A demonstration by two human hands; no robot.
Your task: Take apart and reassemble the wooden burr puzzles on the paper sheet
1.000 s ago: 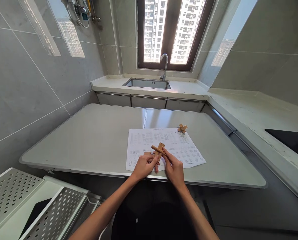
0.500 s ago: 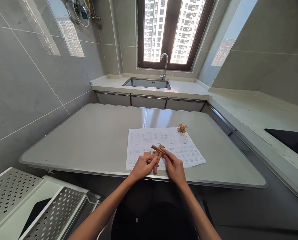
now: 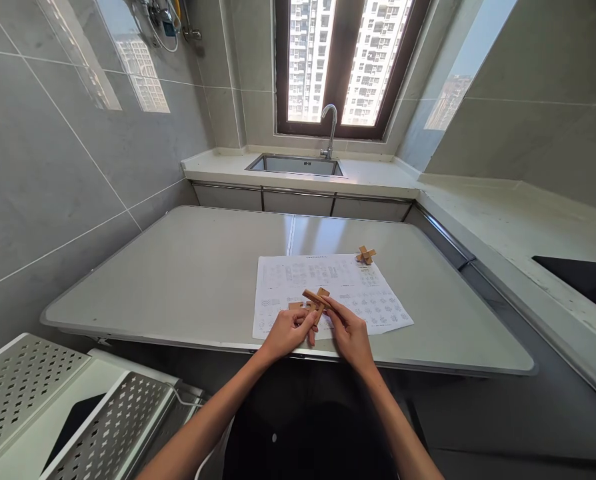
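Observation:
Two brown wooden puzzle pieces cross each other above the printed sheet [image 3: 278, 273]. My left hand [image 3: 291, 331] is closed on the upright wooden puzzle piece [image 3: 322, 295]. My right hand [image 3: 347, 331] pinches the end of the slanting wooden puzzle piece [image 3: 312, 295], which lies across the first. Another flat wooden piece [image 3: 295, 306] rests on the paper just beyond my left fingers, partly hidden by them. At the sheet's far right corner stands an assembled wooden burr puzzle [image 3: 365, 255], apart from both hands.
The sheet lies on a wide pale table [image 3: 178, 280]. Behind it is a counter with a sink [image 3: 298, 165] and a faucet [image 3: 331, 130] under a window. A perforated white rack [image 3: 113, 427] stands at the lower left. Another counter [image 3: 508, 220] runs along the right.
Both hands and the crossed wooden pieces hold nearly the same pose. The whole view has shifted very slightly.

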